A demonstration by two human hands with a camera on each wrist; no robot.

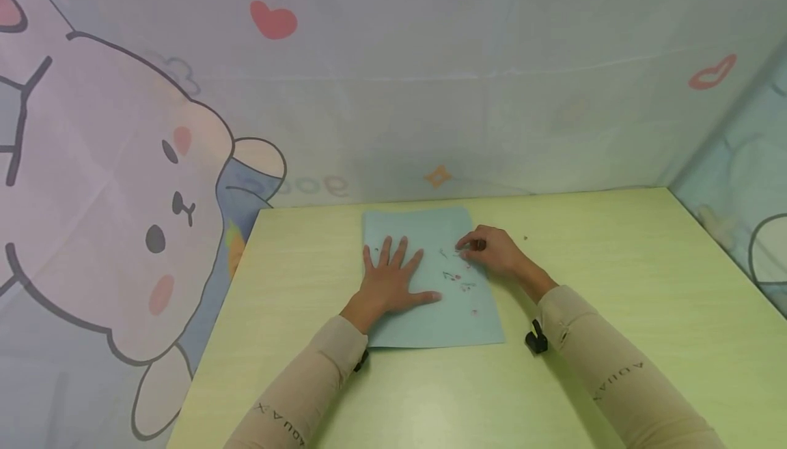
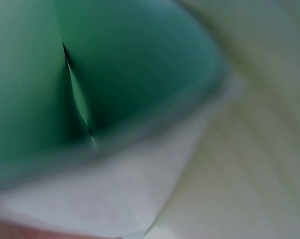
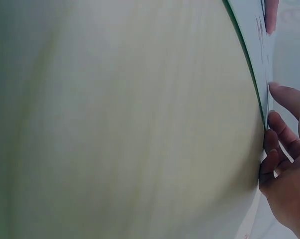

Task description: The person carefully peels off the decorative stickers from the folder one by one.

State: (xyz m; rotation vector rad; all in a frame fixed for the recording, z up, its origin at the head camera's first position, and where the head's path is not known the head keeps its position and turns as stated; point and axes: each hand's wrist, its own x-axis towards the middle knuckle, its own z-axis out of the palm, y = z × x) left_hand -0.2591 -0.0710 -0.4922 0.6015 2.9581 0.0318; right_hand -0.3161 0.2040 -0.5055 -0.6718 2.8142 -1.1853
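Observation:
A pale blue-green sheet [image 1: 436, 329] lies on the table, with small dark and red marks [image 1: 453, 277] on its right half. My left hand [image 1: 390, 286] rests flat on the sheet's left half, fingers spread. At the sheet's upper right, my right hand [image 1: 494, 251] has its thumb and forefinger tips close together beside a mark. The right wrist view shows the curled fingers [image 3: 288, 139] touching the sheet's edge [image 3: 252, 64]; whether something small is between the fingertips cannot be made out. A blurred green fold [image 2: 135, 64] fills much of the left wrist view.
The pale yellow-green table [image 1: 621, 257] extends on both sides of the sheet. A tiny dark speck [image 1: 525, 238] lies right of the right hand. Behind the table hangs a printed cloth [image 1: 393, 93] with a cartoon animal and hearts. Black straps or mounts [image 1: 536, 338] are at the wrists.

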